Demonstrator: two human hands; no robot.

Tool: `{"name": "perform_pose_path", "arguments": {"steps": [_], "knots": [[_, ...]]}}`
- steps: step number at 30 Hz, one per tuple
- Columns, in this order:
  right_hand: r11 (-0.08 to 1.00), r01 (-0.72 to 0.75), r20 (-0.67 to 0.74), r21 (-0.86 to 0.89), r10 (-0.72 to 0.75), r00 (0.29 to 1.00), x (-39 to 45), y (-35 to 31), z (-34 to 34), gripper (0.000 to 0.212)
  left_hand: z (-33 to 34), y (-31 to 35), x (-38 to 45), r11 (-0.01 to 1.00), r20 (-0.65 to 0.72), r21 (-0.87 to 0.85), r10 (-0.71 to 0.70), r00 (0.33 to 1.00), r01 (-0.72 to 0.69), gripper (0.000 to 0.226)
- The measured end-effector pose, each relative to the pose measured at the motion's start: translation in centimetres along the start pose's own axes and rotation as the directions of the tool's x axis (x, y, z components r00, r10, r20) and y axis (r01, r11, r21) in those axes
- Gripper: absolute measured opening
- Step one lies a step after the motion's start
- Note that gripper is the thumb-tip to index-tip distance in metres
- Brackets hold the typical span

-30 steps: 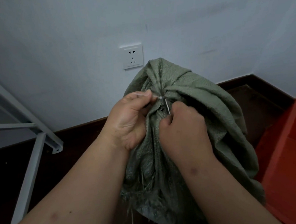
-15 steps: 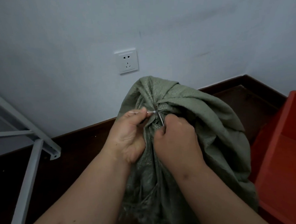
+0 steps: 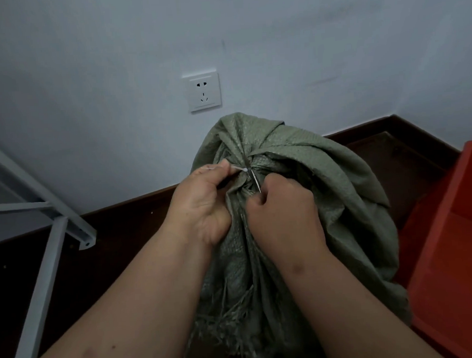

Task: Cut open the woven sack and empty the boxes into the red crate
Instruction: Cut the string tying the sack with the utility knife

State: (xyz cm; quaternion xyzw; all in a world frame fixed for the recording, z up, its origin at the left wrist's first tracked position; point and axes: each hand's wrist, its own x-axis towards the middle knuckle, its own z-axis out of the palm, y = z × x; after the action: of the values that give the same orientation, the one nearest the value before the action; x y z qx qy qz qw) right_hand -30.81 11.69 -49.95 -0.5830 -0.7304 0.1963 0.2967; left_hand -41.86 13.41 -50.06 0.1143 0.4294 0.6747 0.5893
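Biggest risk here, I'd say, is the blade (image 3: pixel 255 182) slipping. It's a thin metal edge poking out of the top of the right hand (image 3: pixel 284 214), right at the gathered neck of the woven sack (image 3: pixel 312 191), and the left hand's fingers (image 3: pixel 215 170) are just across the knot from it. If the tie (image 3: pixel 241 168) pops suddenly, that blade could jump toward the left thumb. It could also slice into the sack cloth below the knot and nick whatever boxes are inside; none of them are visible, so I can't tell how close they sit.

Left hand (image 3: pixel 203 205): thumb and fingertips pinched together on the little white tail of the tie, pulling it out to the side, heel of the palm pressed against the sack. Right hand: fist closed around the handle of the cutter, knuckles up, blade angled up and slightly inward into the bunched cloth just above the grip.

The sack is upright between both forearms, neck tied shut, frayed edge hanging below the wrists. The red crate (image 3: pixel 457 249) sits just off to the right-hand side, touching or nearly touching the sack.
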Motion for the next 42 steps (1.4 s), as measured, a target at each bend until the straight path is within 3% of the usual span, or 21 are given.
{"name": "perform_pose_path", "arguments": {"steps": [7, 12, 15, 20, 23, 26, 29, 35, 42], "knots": [[0.997, 0.070, -0.009, -0.023, -0.070, 0.997, -0.6, 0.1, 0.0, 0.018, -0.5, -0.4, 0.8, 0.983, -0.035, -0.146, -0.119, 0.992, 0.113, 0.020], [0.996, 0.068, -0.059, -0.051, -0.071, 0.996, 0.8, 0.2, -0.4, 0.015, 0.1, -1.4, 0.4, 0.995, 0.046, 0.101, -0.018, 0.999, 0.014, 0.023], [0.996, 0.071, -0.077, -0.052, -0.075, 0.994, 1.4, 0.4, -0.4, 0.016, 0.5, -1.5, 0.2, 0.989, 0.056, 0.146, 0.017, 0.998, -0.025, 0.025], [0.996, 0.089, -0.060, -0.001, -0.089, 0.994, 0.0, 0.9, 0.5, 0.028, -0.5, 0.1, 1.0, 0.997, -0.012, -0.081, -0.015, 1.000, 0.014, 0.024], [0.996, 0.078, -0.070, 0.036, -0.075, 0.995, 0.2, 0.9, 0.5, 0.024, -0.9, 0.0, 1.2, 0.991, 0.021, -0.103, -0.083, 0.996, 0.085, 0.008], [0.996, 0.077, -0.120, 0.051, -0.071, 0.990, 0.5, 1.4, 0.6, 0.016, -1.1, 0.0, 1.5, 0.991, 0.040, -0.093, -0.095, 0.995, 0.099, 0.023], [0.993, 0.101, -0.155, 0.064, -0.091, 0.984, 0.3, 2.3, 1.0, 0.018, -1.3, 0.6, 1.4, 0.997, 0.015, -0.036, -0.068, 0.998, 0.069, 0.008], [0.976, 0.097, -0.143, 0.195, -0.070, 0.987, -0.4, 4.0, 1.5, 0.015, -1.1, 0.4, 1.5, 0.995, -0.065, 0.087, -0.042, 0.997, 0.048, 0.017], [0.929, 0.009, -0.205, 0.370, 0.073, 0.976, -0.5, 3.2, 2.5, 0.013, -0.4, -1.0, 0.9, 0.918, -0.102, 0.376, 0.178, 0.979, -0.128, 0.021]]}}
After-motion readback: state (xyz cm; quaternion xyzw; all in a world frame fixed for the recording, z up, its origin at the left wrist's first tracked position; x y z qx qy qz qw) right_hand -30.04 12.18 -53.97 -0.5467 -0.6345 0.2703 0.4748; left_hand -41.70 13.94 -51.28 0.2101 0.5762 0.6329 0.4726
